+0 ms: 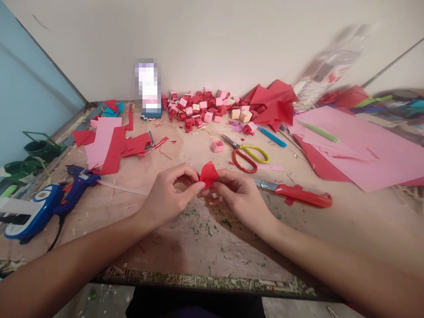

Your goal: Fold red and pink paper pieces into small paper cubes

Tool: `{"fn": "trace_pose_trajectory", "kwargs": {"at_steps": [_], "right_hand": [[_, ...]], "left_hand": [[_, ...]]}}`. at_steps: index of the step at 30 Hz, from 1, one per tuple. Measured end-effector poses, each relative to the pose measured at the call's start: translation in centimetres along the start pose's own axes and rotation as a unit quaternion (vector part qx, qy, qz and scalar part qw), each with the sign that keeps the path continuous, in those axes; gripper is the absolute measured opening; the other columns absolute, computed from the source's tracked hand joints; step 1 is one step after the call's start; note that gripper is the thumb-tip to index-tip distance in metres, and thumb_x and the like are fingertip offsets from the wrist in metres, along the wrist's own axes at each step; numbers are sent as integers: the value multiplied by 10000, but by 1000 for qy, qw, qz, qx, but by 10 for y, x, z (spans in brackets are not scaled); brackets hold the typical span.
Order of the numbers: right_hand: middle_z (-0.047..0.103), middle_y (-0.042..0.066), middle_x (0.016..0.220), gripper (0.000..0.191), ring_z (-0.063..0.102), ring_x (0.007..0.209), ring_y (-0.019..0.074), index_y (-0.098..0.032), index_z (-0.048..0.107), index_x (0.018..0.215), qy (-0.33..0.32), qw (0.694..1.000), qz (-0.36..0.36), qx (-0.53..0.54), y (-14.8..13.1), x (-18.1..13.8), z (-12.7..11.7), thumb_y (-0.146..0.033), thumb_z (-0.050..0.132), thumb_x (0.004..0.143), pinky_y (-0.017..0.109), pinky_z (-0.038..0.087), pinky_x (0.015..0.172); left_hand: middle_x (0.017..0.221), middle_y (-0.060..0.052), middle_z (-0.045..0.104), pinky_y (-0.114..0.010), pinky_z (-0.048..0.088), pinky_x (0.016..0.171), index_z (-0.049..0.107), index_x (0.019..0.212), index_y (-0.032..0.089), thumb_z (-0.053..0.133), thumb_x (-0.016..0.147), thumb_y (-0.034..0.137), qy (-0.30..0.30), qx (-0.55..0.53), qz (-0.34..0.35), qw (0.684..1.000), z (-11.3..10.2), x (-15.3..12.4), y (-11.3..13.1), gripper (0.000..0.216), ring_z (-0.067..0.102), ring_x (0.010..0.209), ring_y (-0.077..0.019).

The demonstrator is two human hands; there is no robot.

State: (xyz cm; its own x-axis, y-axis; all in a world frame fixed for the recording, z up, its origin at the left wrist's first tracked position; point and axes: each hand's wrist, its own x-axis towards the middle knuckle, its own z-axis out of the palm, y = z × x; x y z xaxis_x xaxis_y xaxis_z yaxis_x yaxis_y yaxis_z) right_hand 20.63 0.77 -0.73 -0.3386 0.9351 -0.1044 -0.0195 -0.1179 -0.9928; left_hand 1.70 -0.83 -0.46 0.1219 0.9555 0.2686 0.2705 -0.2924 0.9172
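Observation:
A small piece of folded red paper (pixel 208 174) is held up between my two hands, above the middle of the table. My left hand (pixel 174 190) pinches its left side between thumb and fingers. On the other side, my right hand (pixel 236 194) grips its right edge, the lower fingers curled beneath. Just beyond the hands sits a little open pink paper box (pixel 217 145). Scissors (pixel 247 152) with one red and one yellow handle lie behind my right hand. A red utility knife (pixel 301 194) rests to the right of that hand, its blade end towards it.
Many small red and pink paper boxes (pixel 198 106) are heaped by the wall, beside a phone (pixel 147 86) on a stand. A blue glue gun (pixel 76 185) and cut paper strips (pixel 106 141) lie left. Pink sheets (pixel 364 145) and a plastic bottle (pixel 334 66) are right.

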Motion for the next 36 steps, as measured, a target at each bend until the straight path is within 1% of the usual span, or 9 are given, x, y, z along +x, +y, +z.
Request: {"fn": "trace_pose_trajectory", "kwargs": {"at_steps": [3, 6, 14, 17, 20, 22, 29, 34, 36], "right_hand": [[768, 46, 916, 128, 703, 767, 190, -207, 796, 956, 14, 1000, -2, 2, 2, 1, -1, -239, 721, 857, 311, 634, 654], [741, 35, 841, 86, 676, 730, 173, -199, 790, 870, 15, 1000, -10, -15, 2, 1, 0, -268, 741, 854, 294, 622, 654], [693, 20, 712, 200, 625, 655, 178, -191, 743, 751, 22, 994, -43, -95, 4, -3, 2, -297, 674, 904, 320, 583, 635], [705, 23, 727, 178, 636, 675, 185, -190, 745, 801, 31, 993, -52, -98, 5, -4, 3, -301, 669, 918, 320, 565, 645], [748, 37, 808, 117, 675, 740, 190, -183, 734, 943, 43, 995, -59, -75, 5, -4, 3, -290, 696, 919, 311, 549, 679], [761, 43, 851, 139, 688, 764, 186, -183, 704, 1004, 40, 996, -60, -55, 5, -4, 3, -294, 715, 921, 302, 542, 681], [759, 53, 920, 132, 707, 810, 186, -188, 712, 942, 34, 995, -79, -59, 4, -5, 2, -314, 742, 913, 306, 571, 705], [793, 56, 986, 112, 729, 861, 200, -194, 773, 984, 33, 989, -100, -104, 3, -5, 2, -273, 712, 934, 332, 584, 779], [802, 47, 993, 118, 731, 848, 196, -199, 787, 1009, 30, 987, -113, -114, 4, -4, 2, -242, 710, 930, 324, 582, 767]], "left_hand": [[863, -19, 721, -267, 578, 755, 639, 793, 191, 715, 864, 164, -15, 6, 15, 1000, 2, -1, -1, 107, 684, 814, -154], [877, -21, 722, -268, 580, 761, 651, 812, 193, 725, 868, 163, -22, 15, 20, 999, 3, -2, -2, 98, 686, 829, -157], [903, -32, 723, -270, 589, 730, 646, 794, 200, 720, 873, 146, -46, 53, 59, 996, 7, -5, 0, 120, 682, 809, -157], [880, -23, 717, -271, 594, 733, 657, 814, 203, 730, 868, 158, -33, 58, 49, 997, 7, -5, 0, 101, 681, 794, -154], [890, -17, 731, -272, 605, 758, 674, 854, 201, 737, 869, 179, -10, 45, 14, 999, 6, -5, 0, 68, 702, 819, -158], [904, -15, 746, -271, 612, 771, 687, 876, 200, 740, 872, 190, -2, 34, 1, 999, 5, -5, -1, 54, 716, 839, -162], [927, -22, 785, -282, 609, 789, 747, 888, 203, 736, 883, 171, 4, 45, 17, 999, 3, -4, -1, 34, 730, 846, -168], [944, -25, 800, -291, 587, 837, 771, 852, 199, 739, 881, 145, 10, 61, 34, 998, 1, -2, -1, 70, 736, 890, -175], [937, -22, 802, -282, 586, 822, 776, 843, 200, 741, 883, 156, 10, 58, 31, 998, 1, -1, -1, 69, 737, 886, -174]]}}
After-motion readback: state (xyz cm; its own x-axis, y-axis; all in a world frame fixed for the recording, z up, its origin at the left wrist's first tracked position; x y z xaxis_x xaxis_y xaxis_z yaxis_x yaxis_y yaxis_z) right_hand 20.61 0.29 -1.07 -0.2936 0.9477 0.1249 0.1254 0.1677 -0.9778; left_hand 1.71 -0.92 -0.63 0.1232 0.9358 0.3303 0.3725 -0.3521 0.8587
